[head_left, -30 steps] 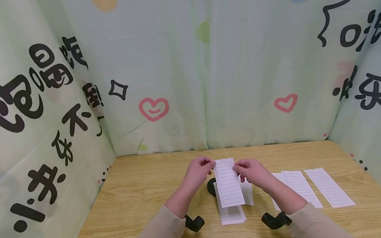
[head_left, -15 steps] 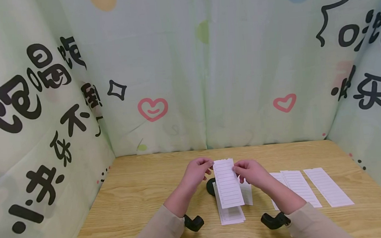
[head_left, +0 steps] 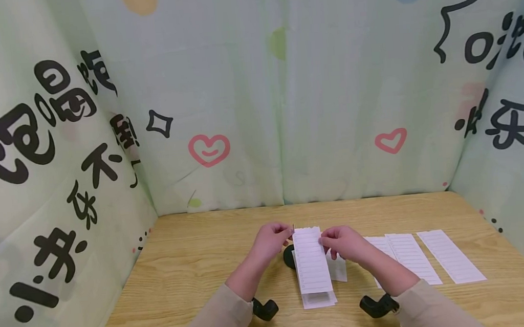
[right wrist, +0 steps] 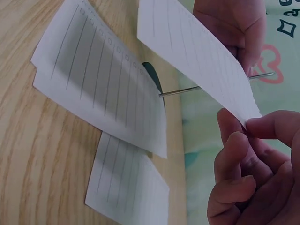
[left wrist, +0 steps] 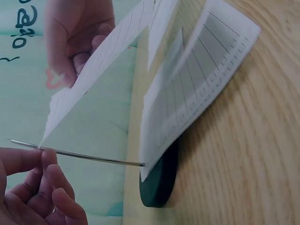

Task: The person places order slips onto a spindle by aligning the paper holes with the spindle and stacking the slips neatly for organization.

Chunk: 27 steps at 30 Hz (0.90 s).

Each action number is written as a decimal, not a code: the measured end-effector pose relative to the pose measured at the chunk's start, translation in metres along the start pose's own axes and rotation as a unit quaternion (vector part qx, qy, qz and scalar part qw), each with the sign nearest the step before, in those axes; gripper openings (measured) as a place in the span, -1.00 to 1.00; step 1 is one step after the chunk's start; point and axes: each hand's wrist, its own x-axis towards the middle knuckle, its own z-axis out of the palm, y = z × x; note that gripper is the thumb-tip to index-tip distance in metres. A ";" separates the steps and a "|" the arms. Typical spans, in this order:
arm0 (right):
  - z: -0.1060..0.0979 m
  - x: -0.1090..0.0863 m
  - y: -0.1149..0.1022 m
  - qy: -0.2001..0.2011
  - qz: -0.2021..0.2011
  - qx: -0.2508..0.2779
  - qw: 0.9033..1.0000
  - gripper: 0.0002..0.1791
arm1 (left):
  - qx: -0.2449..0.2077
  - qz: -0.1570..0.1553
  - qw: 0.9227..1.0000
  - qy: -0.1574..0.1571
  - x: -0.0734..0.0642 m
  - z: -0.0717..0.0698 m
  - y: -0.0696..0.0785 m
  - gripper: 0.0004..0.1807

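A lined paper slip [head_left: 313, 262] with a ragged top edge hangs between my two hands. The left hand [head_left: 270, 241] pinches its upper left corner, right beside a thin metal spike [left wrist: 98, 158]. On the other side, my right hand [head_left: 346, 242] pinches the slip's upper right edge between thumb and finger. The spike rises from a round black base [left wrist: 161, 190], and its tip [right wrist: 267, 75] shows above the held slip, seemingly through the corner. Lower down, other lined slips [left wrist: 197, 84] sit on the spike near the base, their ends fanned out over the table.
Several loose lined slips lie to the right on the wooden table [head_left: 184, 287], two overlapping [head_left: 412, 257] and one apart [head_left: 451, 256]. A printed curtain [head_left: 237, 83] encloses the back and sides. Each wrist wears a black camera mount [head_left: 265, 310].
Both hands have lowered a little with the slip, which now covers more of the slips below. The spike's tip now shows above the slip's left corner.
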 end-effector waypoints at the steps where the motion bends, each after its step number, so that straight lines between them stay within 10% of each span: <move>1: 0.001 0.000 0.001 -0.005 0.001 -0.002 1.000 -0.82 | 0.008 0.001 1.000 -0.002 0.000 0.000 -0.001 -0.83; 27: 0.018 0.012 0.031 -0.041 0.011 -0.082 0.996 -0.77 | 0.198 -0.003 0.980 -0.027 0.008 0.012 -0.031 -0.90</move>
